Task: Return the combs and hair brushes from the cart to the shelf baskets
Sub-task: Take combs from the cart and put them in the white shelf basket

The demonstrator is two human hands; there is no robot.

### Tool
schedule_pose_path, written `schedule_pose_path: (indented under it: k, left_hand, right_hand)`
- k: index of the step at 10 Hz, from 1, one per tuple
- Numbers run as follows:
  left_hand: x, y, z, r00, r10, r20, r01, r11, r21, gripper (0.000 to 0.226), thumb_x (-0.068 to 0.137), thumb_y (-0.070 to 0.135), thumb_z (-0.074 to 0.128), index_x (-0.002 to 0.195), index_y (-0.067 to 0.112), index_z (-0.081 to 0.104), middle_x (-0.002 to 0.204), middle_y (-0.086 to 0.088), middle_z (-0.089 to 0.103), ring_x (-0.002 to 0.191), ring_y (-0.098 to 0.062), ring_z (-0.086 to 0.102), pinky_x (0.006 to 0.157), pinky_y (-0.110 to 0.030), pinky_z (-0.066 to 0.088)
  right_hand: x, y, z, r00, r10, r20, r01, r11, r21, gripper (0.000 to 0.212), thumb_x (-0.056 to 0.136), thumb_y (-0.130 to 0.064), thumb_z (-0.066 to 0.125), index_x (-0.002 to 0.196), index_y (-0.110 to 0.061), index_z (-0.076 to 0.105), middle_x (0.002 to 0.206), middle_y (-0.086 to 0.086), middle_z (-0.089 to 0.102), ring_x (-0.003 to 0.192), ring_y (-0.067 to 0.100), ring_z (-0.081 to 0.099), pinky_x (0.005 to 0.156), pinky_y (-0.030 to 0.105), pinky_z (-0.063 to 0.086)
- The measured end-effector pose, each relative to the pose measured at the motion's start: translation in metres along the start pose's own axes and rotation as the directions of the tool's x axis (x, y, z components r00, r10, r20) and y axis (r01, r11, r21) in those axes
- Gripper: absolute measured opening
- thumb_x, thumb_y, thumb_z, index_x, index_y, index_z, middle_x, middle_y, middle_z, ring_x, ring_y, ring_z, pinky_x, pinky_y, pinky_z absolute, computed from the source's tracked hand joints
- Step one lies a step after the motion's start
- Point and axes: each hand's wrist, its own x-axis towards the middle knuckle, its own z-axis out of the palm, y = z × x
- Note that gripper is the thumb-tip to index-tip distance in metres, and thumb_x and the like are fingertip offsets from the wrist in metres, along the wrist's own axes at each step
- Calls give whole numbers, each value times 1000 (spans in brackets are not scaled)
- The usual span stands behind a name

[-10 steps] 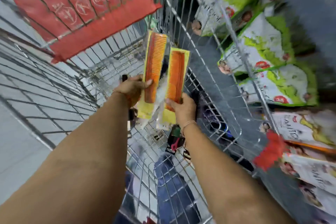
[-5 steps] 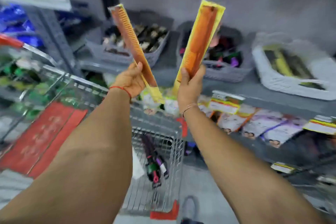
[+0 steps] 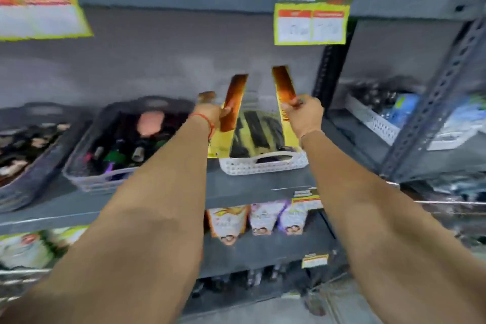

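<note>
An orange comb on yellow card (image 3: 232,102) is gripped by the left hand (image 3: 210,113), another (image 3: 284,89) by the right hand (image 3: 305,116); both are held above a white perforated plastic basket (image 3: 263,164) on grey metal shelving (image 3: 252,187).

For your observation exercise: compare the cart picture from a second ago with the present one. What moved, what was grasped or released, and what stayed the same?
Both hands rose from inside the wire cart to the shelf. The left hand and right hand now hold their combs over the white basket. The left comb and right comb lean apart at the top. Nothing was released; each hand keeps the same packaged orange comb.
</note>
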Motion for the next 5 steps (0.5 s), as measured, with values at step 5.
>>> schedule_pose_path:
  k: [5]
  left_hand:
    - [62,-45,78,995,-76,-64,98,643,760,24,92,12,47,108,10,64,128,-9,57,123,-29,51,107,-36,36]
  right_hand:
    - [58,80,21,871,205,447,-78,955,-287,42,82,-7,66,122,0,56,132,17,55,122,31,52,106,34,41]
